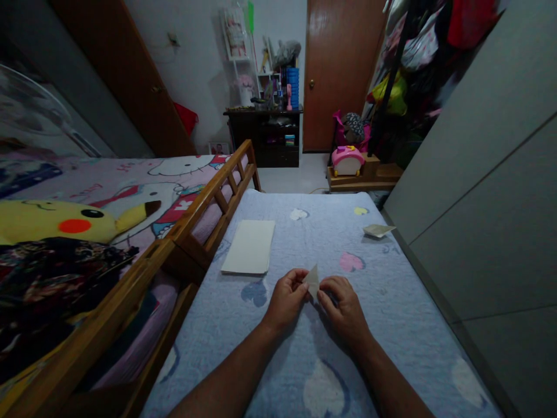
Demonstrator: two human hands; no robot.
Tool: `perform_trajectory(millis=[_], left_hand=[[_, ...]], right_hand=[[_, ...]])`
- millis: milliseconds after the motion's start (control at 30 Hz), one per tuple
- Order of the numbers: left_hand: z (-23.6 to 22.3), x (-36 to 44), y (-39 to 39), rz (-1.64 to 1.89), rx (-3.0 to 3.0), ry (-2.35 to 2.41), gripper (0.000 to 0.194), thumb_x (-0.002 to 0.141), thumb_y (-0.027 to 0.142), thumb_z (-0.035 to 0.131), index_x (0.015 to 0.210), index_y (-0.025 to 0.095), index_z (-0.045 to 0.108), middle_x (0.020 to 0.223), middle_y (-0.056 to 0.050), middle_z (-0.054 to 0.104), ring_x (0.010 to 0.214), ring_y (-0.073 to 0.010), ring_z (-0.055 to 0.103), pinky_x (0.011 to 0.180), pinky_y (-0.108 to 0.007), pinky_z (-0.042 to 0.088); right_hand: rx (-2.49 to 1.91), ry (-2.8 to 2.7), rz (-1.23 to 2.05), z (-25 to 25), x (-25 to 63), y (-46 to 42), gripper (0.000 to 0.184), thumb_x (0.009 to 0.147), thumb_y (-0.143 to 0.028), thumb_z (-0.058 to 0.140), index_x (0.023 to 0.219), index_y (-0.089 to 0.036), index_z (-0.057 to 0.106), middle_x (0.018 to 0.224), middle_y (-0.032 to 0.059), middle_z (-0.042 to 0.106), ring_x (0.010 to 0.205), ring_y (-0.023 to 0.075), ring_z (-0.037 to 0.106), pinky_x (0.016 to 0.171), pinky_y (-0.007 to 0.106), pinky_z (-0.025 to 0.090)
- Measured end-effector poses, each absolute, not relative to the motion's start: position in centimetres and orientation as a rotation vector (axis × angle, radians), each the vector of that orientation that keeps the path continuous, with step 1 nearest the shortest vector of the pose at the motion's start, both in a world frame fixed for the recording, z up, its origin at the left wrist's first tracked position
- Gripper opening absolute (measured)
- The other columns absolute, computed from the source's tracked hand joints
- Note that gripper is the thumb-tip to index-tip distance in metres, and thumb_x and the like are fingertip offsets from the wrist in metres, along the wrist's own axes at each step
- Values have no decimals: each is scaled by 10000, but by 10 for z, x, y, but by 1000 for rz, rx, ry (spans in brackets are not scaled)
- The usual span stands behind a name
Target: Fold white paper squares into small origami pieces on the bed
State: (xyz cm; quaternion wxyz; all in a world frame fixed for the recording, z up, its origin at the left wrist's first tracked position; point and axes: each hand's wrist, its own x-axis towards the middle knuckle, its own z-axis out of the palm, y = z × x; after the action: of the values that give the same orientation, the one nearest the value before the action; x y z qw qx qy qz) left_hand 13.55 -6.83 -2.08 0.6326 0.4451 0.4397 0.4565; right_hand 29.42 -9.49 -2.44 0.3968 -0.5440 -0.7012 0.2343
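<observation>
A small piece of folded paper, pale and pointed at the top, is held up between my two hands over the blue bedspread. My left hand pinches its left side, thumb in front. On the right edge, my right hand has its thumb and curled fingers closed on the paper. To the left of my hands lies a stack of white paper sheets. Another folded paper piece rests near the right edge of the bed. How the paper is folded behind my fingers is hidden.
The bed's blue heart-patterned cover lies under my hands. A wooden rail runs along the left, with a yellow plush toy on the bed beyond. A pale cabinet borders the right side. A pink toy case stands past the far end.
</observation>
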Motion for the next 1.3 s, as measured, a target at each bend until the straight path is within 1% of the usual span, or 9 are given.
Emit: perform_trajectory(millis=[167, 333, 433, 533, 633, 767, 1033, 1167, 1300], left_hand=[[-28, 131, -68, 1030, 1055, 943, 192, 799, 245, 645, 971, 161, 640, 878, -20, 663, 771, -125, 618, 686, -221, 460], [-24, 134, -71, 1082, 1216, 1155, 310, 781, 236, 629, 1083, 200, 564, 971, -15, 605, 745, -113, 590, 677, -231, 474], [-18, 135, -73, 1137, 1472, 1325, 198, 786, 191, 609, 979, 208, 569, 980, -18, 557, 795, -130, 572, 684, -244, 477], [-13, 135, -75, 1113, 1653, 1301, 49, 819, 161, 577, 845, 199, 594, 921, -17, 547, 820, -149, 564, 695, -262, 479], [-12, 134, -76, 1072, 1709, 1213, 94, 841, 139, 562, 864, 194, 634, 928, -29, 587, 883, -165, 585, 745, -276, 493], [-14, 132, -76, 1055, 1707, 1085, 145, 846, 170, 599, 976, 192, 661, 1083, -67, 619, 1016, -193, 600, 793, -276, 519], [-10, 130, -76, 979, 1637, 1030, 157, 841, 255, 666, 983, 190, 685, 981, -54, 674, 912, -183, 642, 768, -258, 521], [-13, 129, -75, 981, 1622, 1019, 172, 824, 258, 690, 981, 190, 688, 1001, -57, 669, 931, -188, 637, 776, -261, 518], [-21, 128, -73, 979, 1502, 984, 213, 787, 244, 726, 990, 190, 689, 1050, -61, 661, 971, -197, 633, 807, -272, 516]], right_hand=[[-1378, -1640, 759, -21, 290, -94, 144, 873, -308, 589, 950, -197, 638, 860, 37, 645, 811, 188, 592, 745, 298, 455], [-1338, -1601, 875, -18, 284, -94, 96, 872, -269, 562, 885, -194, 621, 695, -22, 575, 625, 133, 527, 601, 242, 406], [-1312, -1564, 927, -19, 283, -93, 115, 884, -283, 554, 868, -189, 618, 695, -22, 563, 624, 129, 514, 596, 238, 402], [-1290, -1520, 977, -20, 284, -92, 142, 895, -309, 553, 861, -186, 614, 724, -11, 576, 655, 136, 527, 621, 245, 415], [-1257, -1474, 1034, -20, 285, -91, 150, 889, -330, 576, 872, -186, 614, 771, 2, 600, 709, 150, 557, 667, 257, 440], [-1220, -1419, 1098, -21, 289, -89, 157, 873, -346, 605, 877, -189, 608, 789, 3, 604, 737, 161, 577, 682, 262, 460], [-1184, -1380, 1140, -23, 290, -89, 188, 869, -379, 618, 835, -198, 579, 746, -18, 554, 686, 145, 544, 631, 249, 447], [-1208, -1348, 1139, -25, 289, -88, 228, 840, -396, 649, 783, -206, 537, 691, -42, 485, 623, 129, 483, 572, 240, 409], [-1199, -1345, 1133, -23, 288, -87, 238, 845, -408, 645, 784, -201, 544, 698, -36, 492, 641, 133, 489, 586, 242, 409]])
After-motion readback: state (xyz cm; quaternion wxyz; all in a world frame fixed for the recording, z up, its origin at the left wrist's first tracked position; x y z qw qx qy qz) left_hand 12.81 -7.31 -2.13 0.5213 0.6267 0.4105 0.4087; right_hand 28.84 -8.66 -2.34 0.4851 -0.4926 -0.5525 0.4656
